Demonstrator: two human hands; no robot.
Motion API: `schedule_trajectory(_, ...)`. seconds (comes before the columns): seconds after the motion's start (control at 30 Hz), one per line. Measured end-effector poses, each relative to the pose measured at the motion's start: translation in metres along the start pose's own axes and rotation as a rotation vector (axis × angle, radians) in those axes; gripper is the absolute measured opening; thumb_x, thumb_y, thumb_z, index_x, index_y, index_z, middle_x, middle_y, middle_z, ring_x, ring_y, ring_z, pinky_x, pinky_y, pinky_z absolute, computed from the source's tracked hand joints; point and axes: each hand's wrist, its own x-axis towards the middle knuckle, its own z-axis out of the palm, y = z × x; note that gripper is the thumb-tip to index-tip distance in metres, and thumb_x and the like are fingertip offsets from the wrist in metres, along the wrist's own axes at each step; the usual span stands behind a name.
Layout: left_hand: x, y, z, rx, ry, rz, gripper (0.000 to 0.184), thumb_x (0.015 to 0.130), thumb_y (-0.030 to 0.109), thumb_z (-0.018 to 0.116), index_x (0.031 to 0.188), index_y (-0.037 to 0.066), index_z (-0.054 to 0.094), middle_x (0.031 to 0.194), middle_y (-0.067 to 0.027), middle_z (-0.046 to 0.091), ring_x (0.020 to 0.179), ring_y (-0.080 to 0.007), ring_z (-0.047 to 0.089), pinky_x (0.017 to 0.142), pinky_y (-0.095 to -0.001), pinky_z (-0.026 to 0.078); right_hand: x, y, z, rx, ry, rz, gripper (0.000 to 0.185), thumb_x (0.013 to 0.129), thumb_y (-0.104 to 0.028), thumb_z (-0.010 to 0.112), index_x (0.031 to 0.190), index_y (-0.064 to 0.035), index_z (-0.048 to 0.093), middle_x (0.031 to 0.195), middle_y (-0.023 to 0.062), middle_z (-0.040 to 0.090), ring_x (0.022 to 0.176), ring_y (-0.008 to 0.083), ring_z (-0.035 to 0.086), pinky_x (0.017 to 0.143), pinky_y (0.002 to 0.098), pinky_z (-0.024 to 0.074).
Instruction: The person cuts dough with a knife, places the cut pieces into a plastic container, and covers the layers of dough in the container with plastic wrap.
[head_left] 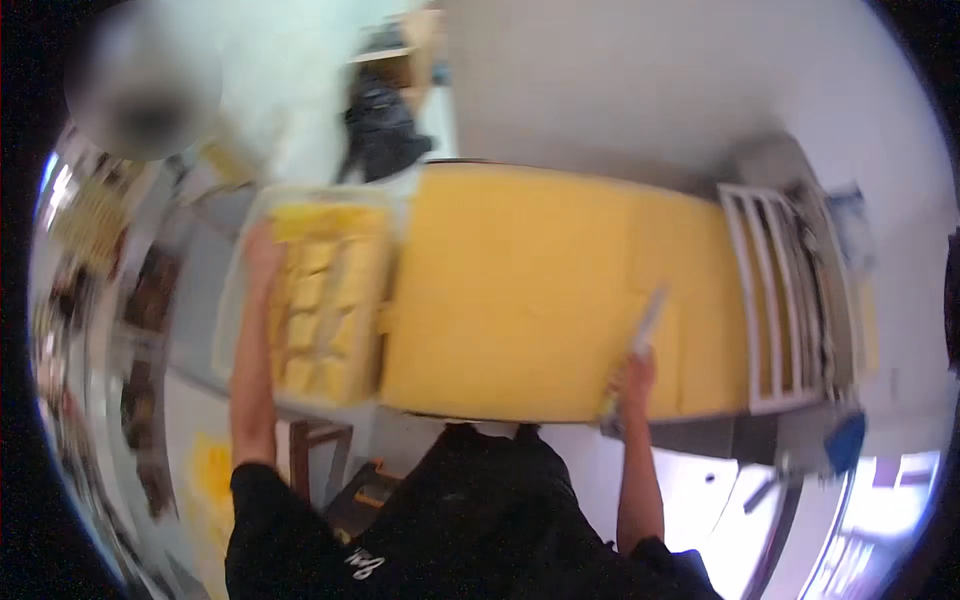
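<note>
A wide, flat yellow slab (520, 290) is spread out in the middle, in front of the body, and a few faint straight lines can be seen near its right end. A knife (650, 318) is held over that end, its handle gripped by the closed right hand (636, 378); whether the blade touches the slab cannot be told. Just beside the slab's left edge, a pale tub (231, 310) is seen. It is filled with yellow blocks (313, 295) set in rows, and something bright yellow (330, 219) is laid at the far end. The left hand (263, 250) is put at the tub's left side, but it is blurred, so whether it is open or closed cannot be told. Past the slab's right end, a rack (768, 300) with white bars is placed.
</note>
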Motion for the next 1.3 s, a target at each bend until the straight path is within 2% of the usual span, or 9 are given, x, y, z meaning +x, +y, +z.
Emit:
schedule_trajectory(0.03,0.019,-0.012,0.02,-0.064,-0.021,0.007,0.029,0.074,0.016,0.06,0.101,0.005,0.062,0.097,-0.0153,0.062,0.094,-0.0332,0.057,0.082,-0.0423,0.044,-0.015,-0.028,0.006,0.157,0.01,0.116,0.033,0.085,-0.014,0.052,0.114,-0.002,0.043,0.071,0.0069,0.05,0.057,0.0164,0.055,0.041,0.0325,0.0465)
schedule_trajectory(0.13,0.044,0.108,-0.019,0.095,0.06,0.032,0.026,0.076,0.008,0.057,0.102,0.004,0.06,0.098,-0.0143,0.062,0.095,-0.0325,0.056,0.085,-0.041,0.043,0.005,-0.086,0.013,-0.247,-0.055,0.145,0.03,0.086,-0.015,0.049,0.112,-0.0012,0.041,0.068,0.0173,0.055,0.058,0.0283,0.06,0.045,0.0398,0.0474)
schedule_trajectory(0.23,0.051,0.185,0.037,-0.409,0.05,0.197,0.024,0.075,0.006,0.059,0.1,0.006,0.06,0.1,-0.0126,0.061,0.097,-0.0301,0.055,0.087,-0.0387,0.042,0.077,-0.095,0.009,-0.624,-0.005,-0.041,0.031,0.085,-0.019,0.048,0.108,0.0012,0.042,0.077,0.0284,0.059,0.066,0.0425,0.06,0.057,0.0488,0.0483)
schedule_trajectory(0.43,0.0,0.382,0.106,-0.738,-0.213,0.457,0.022,0.075,0.009,0.062,0.096,0.006,0.059,0.102,-0.0122,0.059,0.099,-0.0311,0.054,0.087,-0.0394,0.042,0.214,-0.151,0.034,-0.867,-0.1,-0.051,0.04,0.082,-0.02,0.048,0.112,0.0062,0.043,0.091,0.0288,0.06,0.088,0.04,0.06,0.077,0.0461,0.0485)
schedule_trajectory(0.57,0.004,0.467,0.142,-0.803,-0.36,0.48,0.029,0.075,0.004,0.057,0.104,0.007,0.055,0.104,-0.0145,0.056,0.098,-0.0333,0.052,0.083,-0.0421,0.045,0.252,-0.157,0.055,-0.983,-0.024,-0.103,0.026,0.079,-0.01,0.045,0.098,0.0077,0.047,0.074,0.0251,0.062,0.07,0.0343,0.064,0.065,0.0426,0.0512)
schedule_trajectory(0.67,0.01,0.517,0.165,-0.754,-0.359,0.5,0.035,0.076,0.006,0.057,0.11,0.006,0.052,0.108,-0.0155,0.054,0.102,-0.0358,0.05,0.082,-0.0445,0.046,0.255,-0.159,0.06,-0.891,-0.048,0.016,0.038,0.083,-0.02,0.044,0.111,0.0069,0.047,0.098,0.0307,0.058,0.095,0.0384,0.059,0.085,0.0442,0.0458)
schedule_trajectory(0.87,0.026,0.589,0.208,-0.669,-0.356,0.45,0.054,0.074,0.015,0.064,0.121,0.004,0.042,0.114,-0.0163,0.052,0.103,-0.0409,0.048,0.08,-0.0476,0.047,0.2,-0.142,0.046,-0.947,-0.083,-0.186,0.029,0.08,-0.012,0.046,0.103,0.0056,0.045,0.09,0.0297,0.06,0.084,0.0424,0.06,0.074,0.0483,0.0483)
schedule_trajectory(1.13,0.082,0.597,0.195,-0.454,-0.81,0.617,0.057,0.069,0.021,0.071,0.116,0.001,0.044,0.1,-0.0195,0.058,0.09,-0.0371,0.056,0.078,-0.0432,0.046,0.049,-0.128,0.007,-1.086,-0.131,0.002,0.032,0.083,-0.008,0.043,0.112,0.0054,0.041,0.078,0.0234,0.063,0.074,0.036,0.063,0.065,0.0448,0.0513)
schedule_trajectory(1.3,0.077,0.59,0.171,-0.599,-0.708,0.749,0.055,0.069,0.016,0.07,0.115,0.004,0.043,0.091,-0.018,0.06,0.083,-0.0347,0.059,0.073,-0.0409,0.048,-0.031,-0.122,-0.027,-1.099,-0.252,0.161,0.034,0.081,-0.007,0.044,0.112,0.0065,0.039,0.074,0.0244,0.062,0.071,0.0363,0.063,0.063,0.0448,0.051)
